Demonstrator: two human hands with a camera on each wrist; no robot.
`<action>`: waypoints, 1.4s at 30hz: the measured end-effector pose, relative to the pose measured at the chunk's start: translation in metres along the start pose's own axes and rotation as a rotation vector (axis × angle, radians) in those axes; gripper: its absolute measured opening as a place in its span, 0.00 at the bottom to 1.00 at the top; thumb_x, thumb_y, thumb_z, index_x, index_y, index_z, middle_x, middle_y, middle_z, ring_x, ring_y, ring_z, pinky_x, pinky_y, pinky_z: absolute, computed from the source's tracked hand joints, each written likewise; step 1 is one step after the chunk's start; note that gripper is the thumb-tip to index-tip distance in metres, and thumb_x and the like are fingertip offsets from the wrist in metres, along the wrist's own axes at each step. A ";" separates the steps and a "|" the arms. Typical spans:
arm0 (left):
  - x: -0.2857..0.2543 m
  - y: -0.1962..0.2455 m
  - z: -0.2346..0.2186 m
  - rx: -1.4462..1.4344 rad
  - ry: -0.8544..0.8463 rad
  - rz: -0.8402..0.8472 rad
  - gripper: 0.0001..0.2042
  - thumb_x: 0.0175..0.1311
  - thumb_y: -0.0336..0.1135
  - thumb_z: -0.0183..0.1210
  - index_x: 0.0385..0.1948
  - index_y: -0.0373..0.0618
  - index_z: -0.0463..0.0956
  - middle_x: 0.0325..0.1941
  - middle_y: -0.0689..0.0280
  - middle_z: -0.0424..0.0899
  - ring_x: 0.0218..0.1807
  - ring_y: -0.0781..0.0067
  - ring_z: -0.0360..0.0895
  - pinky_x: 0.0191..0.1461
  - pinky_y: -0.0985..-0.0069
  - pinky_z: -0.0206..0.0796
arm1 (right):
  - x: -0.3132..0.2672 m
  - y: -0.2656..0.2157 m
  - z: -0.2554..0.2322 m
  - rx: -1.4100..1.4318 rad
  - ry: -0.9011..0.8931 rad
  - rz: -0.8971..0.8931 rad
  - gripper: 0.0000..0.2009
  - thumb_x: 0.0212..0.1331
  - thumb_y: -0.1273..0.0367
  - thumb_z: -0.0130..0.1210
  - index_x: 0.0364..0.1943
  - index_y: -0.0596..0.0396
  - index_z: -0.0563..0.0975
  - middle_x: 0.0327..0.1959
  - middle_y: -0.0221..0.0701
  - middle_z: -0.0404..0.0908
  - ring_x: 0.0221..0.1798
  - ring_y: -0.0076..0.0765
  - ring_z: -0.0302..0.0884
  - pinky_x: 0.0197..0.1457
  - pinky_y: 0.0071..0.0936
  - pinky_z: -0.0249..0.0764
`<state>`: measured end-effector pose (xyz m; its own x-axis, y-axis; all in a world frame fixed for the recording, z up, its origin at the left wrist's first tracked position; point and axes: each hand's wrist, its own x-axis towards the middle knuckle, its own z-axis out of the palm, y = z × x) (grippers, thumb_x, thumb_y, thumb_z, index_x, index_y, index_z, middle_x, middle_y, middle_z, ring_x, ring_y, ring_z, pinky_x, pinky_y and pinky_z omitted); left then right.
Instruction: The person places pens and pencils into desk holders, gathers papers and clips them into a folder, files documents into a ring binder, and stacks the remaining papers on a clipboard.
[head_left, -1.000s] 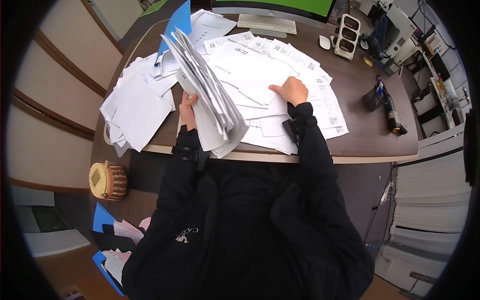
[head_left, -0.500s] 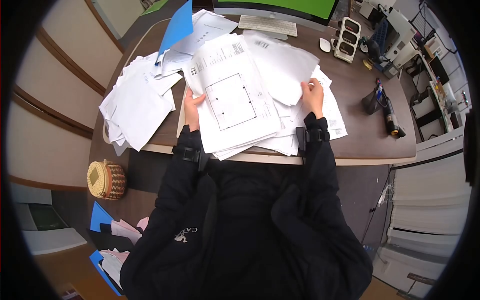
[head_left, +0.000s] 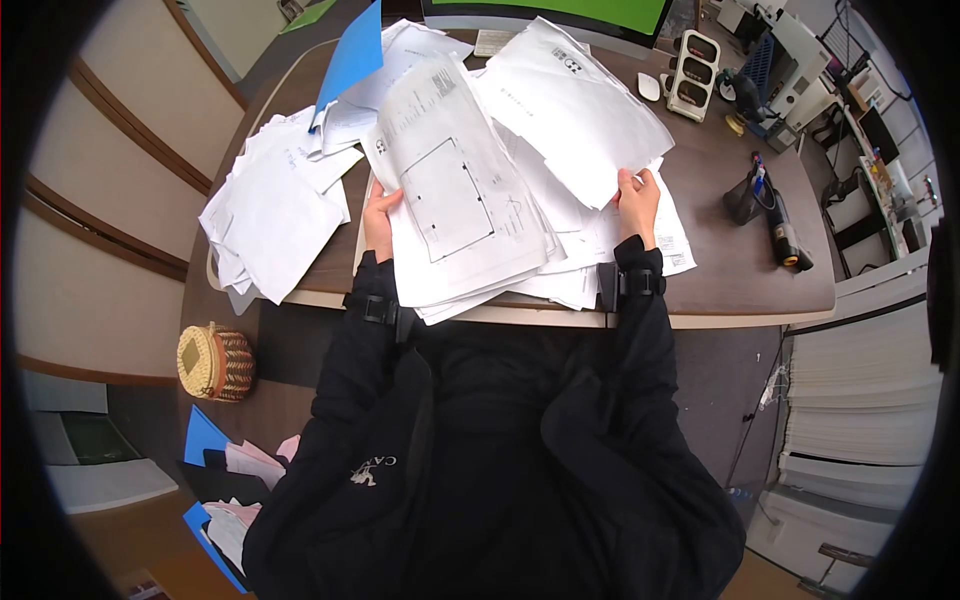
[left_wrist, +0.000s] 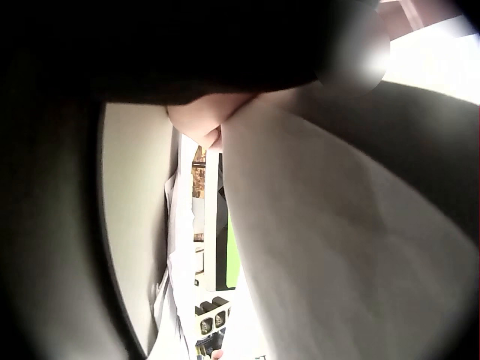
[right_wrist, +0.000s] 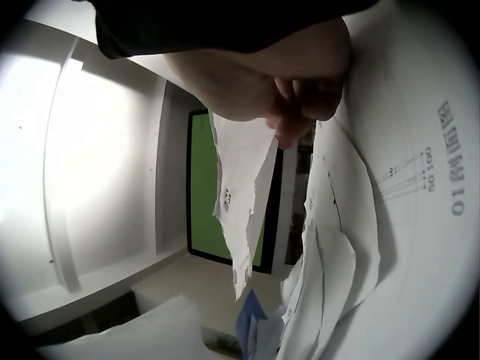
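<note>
My left hand (head_left: 380, 222) grips the left edge of a thick stack of papers (head_left: 445, 205), thumb on top. A floor plan with a black rectangular outline is on the stack's top sheet. Over the desk's right half, my right hand (head_left: 638, 205) pinches the lower right corner of lifted white paper (head_left: 570, 110), tilted up and overlapping the keyboard in the head view. In the right wrist view the lifted paper (right_wrist: 244, 180) hangs from the curled fingers beside the stack's edges. The left wrist view shows the stack (left_wrist: 337, 225) filling much of the frame.
Loose papers (head_left: 275, 225) are heaped at the desk's left, beside a raised blue folder (head_left: 350, 65). More printed sheets (head_left: 675, 235) lie under the right hand. A mouse (head_left: 649, 87), a white three-slot holder (head_left: 694, 75) and a pen cup (head_left: 745, 205) stand to the right.
The left hand's stack has tipped from nearly on edge to lying face up, showing the plan. My right hand, earlier on the desk papers, has moved right and lifted paper by its corner.
</note>
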<state>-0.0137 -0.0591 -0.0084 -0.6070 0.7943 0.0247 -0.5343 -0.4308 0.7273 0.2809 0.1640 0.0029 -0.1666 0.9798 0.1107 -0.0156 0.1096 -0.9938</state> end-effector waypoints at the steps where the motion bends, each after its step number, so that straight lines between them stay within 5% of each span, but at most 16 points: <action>1: -0.001 0.001 0.002 -0.009 0.008 -0.004 0.31 0.56 0.23 0.44 0.67 0.42 0.55 0.59 0.53 0.72 0.55 0.55 0.76 0.58 0.64 0.72 | -0.001 0.001 0.001 -0.001 -0.001 0.001 0.09 0.64 0.71 0.52 0.39 0.66 0.70 0.20 0.31 0.77 0.18 0.20 0.68 0.24 0.20 0.64; 7: 0.002 0.000 -0.008 -0.063 -0.004 -0.022 0.30 0.57 0.25 0.45 0.67 0.43 0.56 0.59 0.54 0.72 0.56 0.59 0.75 0.58 0.67 0.71 | -0.007 0.001 0.021 -0.112 -0.025 -0.114 0.13 0.63 0.71 0.52 0.44 0.72 0.68 0.20 0.34 0.77 0.17 0.22 0.68 0.21 0.21 0.66; 13: -0.001 -0.001 -0.022 -0.054 -0.152 -0.024 0.24 0.62 0.29 0.47 0.62 0.38 0.60 0.57 0.55 0.72 0.49 0.62 0.76 0.50 0.69 0.70 | -0.055 -0.003 0.097 -0.195 -0.355 -0.212 0.14 0.62 0.67 0.55 0.43 0.65 0.71 0.24 0.38 0.79 0.19 0.31 0.78 0.25 0.25 0.71; 14: 0.014 -0.012 -0.030 -0.465 -0.713 0.004 0.20 0.64 0.33 0.49 0.58 0.36 0.64 0.53 0.57 0.74 0.46 0.68 0.76 0.43 0.71 0.70 | -0.067 -0.014 0.104 -0.241 -0.451 -0.238 0.14 0.61 0.65 0.56 0.42 0.64 0.72 0.25 0.39 0.80 0.20 0.32 0.79 0.27 0.25 0.72; 16: 0.021 -0.021 -0.062 -0.517 -0.484 -0.059 0.18 0.65 0.32 0.49 0.55 0.36 0.67 0.55 0.56 0.75 0.48 0.68 0.76 0.45 0.70 0.70 | -0.078 -0.027 0.107 -0.299 -0.586 -0.167 0.14 0.60 0.63 0.57 0.38 0.62 0.76 0.27 0.39 0.81 0.22 0.33 0.80 0.32 0.28 0.73; 18: 0.025 -0.023 -0.073 -0.395 -0.442 -0.053 0.19 0.64 0.32 0.49 0.56 0.37 0.66 0.55 0.56 0.75 0.49 0.67 0.76 0.46 0.70 0.70 | -0.079 -0.027 0.105 -0.472 -0.673 -0.302 0.13 0.60 0.62 0.58 0.38 0.60 0.79 0.27 0.35 0.81 0.26 0.28 0.76 0.33 0.25 0.72; 24: 0.004 -0.002 -0.035 0.294 -0.165 -0.013 0.26 0.59 0.27 0.46 0.63 0.40 0.61 0.55 0.55 0.76 0.49 0.64 0.78 0.52 0.71 0.72 | -0.041 -0.018 0.053 -0.817 -0.095 -0.393 0.15 0.59 0.60 0.58 0.32 0.61 0.78 0.27 0.42 0.81 0.32 0.48 0.79 0.36 0.38 0.73; 26: -0.001 0.006 -0.017 0.525 -0.068 0.003 0.28 0.57 0.26 0.46 0.65 0.41 0.60 0.55 0.55 0.76 0.49 0.63 0.79 0.54 0.71 0.72 | -0.030 -0.022 0.048 -0.909 -0.088 -0.313 0.20 0.56 0.55 0.60 0.31 0.62 0.78 0.30 0.43 0.81 0.34 0.49 0.79 0.37 0.39 0.73; 28: -0.006 0.006 0.004 0.082 0.004 -0.092 0.29 0.58 0.26 0.46 0.66 0.41 0.58 0.57 0.54 0.74 0.51 0.62 0.78 0.55 0.71 0.71 | -0.024 -0.023 0.050 -1.038 -0.291 -0.138 0.26 0.51 0.49 0.61 0.28 0.64 0.79 0.31 0.45 0.81 0.35 0.51 0.79 0.36 0.41 0.73; 34: -0.001 -0.001 -0.008 0.037 -0.022 -0.132 0.30 0.57 0.26 0.45 0.67 0.41 0.56 0.60 0.54 0.72 0.55 0.59 0.76 0.58 0.70 0.70 | -0.022 -0.013 0.078 -1.087 -0.366 -0.212 0.26 0.46 0.50 0.65 0.29 0.65 0.79 0.30 0.48 0.81 0.36 0.53 0.80 0.38 0.42 0.74; 40: 0.000 0.003 -0.004 -0.019 -0.032 -0.124 0.31 0.56 0.25 0.44 0.68 0.42 0.55 0.62 0.54 0.70 0.57 0.58 0.74 0.62 0.68 0.67 | -0.009 0.010 0.065 -0.743 -0.306 -0.249 0.23 0.47 0.56 0.66 0.37 0.65 0.80 0.32 0.47 0.83 0.36 0.50 0.82 0.41 0.35 0.75; 42: -0.004 0.005 0.000 -0.035 -0.021 -0.136 0.31 0.56 0.25 0.44 0.68 0.42 0.55 0.62 0.53 0.70 0.58 0.58 0.74 0.62 0.68 0.66 | -0.013 0.006 0.056 -0.393 -0.289 -0.086 0.19 0.51 0.62 0.64 0.40 0.66 0.80 0.32 0.46 0.83 0.36 0.42 0.82 0.42 0.31 0.74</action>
<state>-0.0137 -0.0643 -0.0047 -0.5153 0.8550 -0.0580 -0.6309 -0.3327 0.7009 0.2278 0.1429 -0.0046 -0.4486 0.8840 0.1316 0.3222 0.2974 -0.8987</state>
